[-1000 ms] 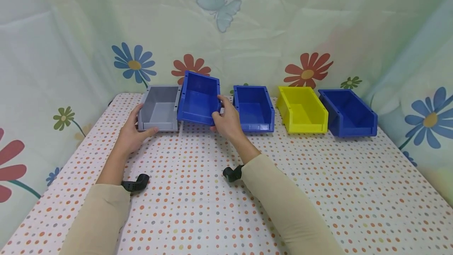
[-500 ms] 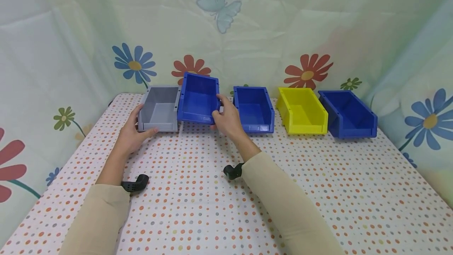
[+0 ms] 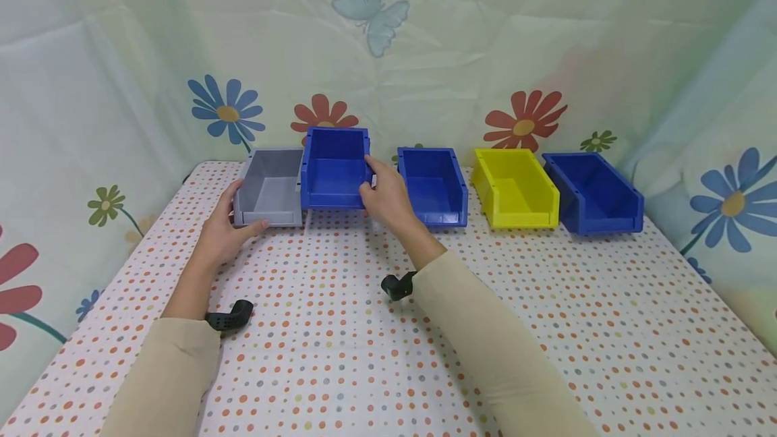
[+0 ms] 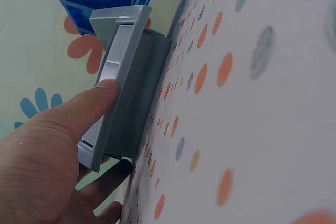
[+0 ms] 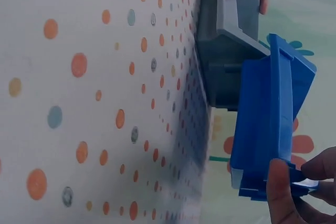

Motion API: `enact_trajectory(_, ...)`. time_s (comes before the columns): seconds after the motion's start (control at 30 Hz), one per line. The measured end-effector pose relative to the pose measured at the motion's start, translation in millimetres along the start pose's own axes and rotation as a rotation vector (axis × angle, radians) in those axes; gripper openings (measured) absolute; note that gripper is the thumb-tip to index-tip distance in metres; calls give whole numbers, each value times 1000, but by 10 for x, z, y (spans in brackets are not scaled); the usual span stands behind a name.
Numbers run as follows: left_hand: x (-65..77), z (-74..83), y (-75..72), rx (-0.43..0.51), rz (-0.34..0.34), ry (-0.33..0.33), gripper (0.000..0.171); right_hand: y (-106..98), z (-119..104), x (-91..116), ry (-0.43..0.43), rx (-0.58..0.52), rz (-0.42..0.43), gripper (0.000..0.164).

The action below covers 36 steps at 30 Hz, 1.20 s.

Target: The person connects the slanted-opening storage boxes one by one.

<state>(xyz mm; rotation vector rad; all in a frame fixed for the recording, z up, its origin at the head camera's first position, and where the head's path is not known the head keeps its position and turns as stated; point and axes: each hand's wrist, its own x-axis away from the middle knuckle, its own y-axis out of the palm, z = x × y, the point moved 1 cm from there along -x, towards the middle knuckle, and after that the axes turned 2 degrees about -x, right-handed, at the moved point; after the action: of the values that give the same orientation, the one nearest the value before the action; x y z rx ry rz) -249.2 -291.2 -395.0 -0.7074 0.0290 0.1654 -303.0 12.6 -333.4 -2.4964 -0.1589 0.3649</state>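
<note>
My left hand (image 3: 222, 224) holds the grey storage bin (image 3: 271, 214) at the far left of the row. In the left wrist view its thumb lies on the front lip and the fingers reach along the side. Raised off the table beside it is a blue storage bin (image 3: 335, 184), whose right side wall my right hand (image 3: 388, 197) pinches between thumb and fingers. The blue bin (image 5: 268, 124) overlaps the grey bin's upper side edge in the right wrist view. Both bins have open tops and nothing inside.
Right of my right hand stand another blue bin (image 3: 432, 194), a yellow bin (image 3: 525, 194) and a third blue bin (image 3: 597, 194) in a row. A dotted cloth covers the table (image 3: 340, 356). Flowered curtains (image 3: 437, 52) hang close behind and at both sides.
The raised blue bin has turned from a slant to nearly level and straight, and shifted slightly left with my right hand. My left hand keeps its hold on the grey bin.
</note>
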Motion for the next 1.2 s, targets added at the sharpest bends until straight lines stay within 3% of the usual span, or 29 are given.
enact_trajectory(0.2,-3,-2,-2,-4,-3,6,104,-35,-79,-17,25,72,-13,60)
enact_trajectory(0.4,-2,23,-11,3,-1,11,104,-51,-184,-68,-3,146,-10,57)
enact_trajectory(0.83,-11,21,-10,8,-2,13,104,-71,-181,-71,14,178,-22,58)
enact_trajectory(0.97,6,6,-18,7,-14,13,103,-36,-208,-51,-61,259,2,60)
enact_trajectory(1.2,3,-5,-12,0,-23,-10,104,63,-355,-45,-320,441,18,60)
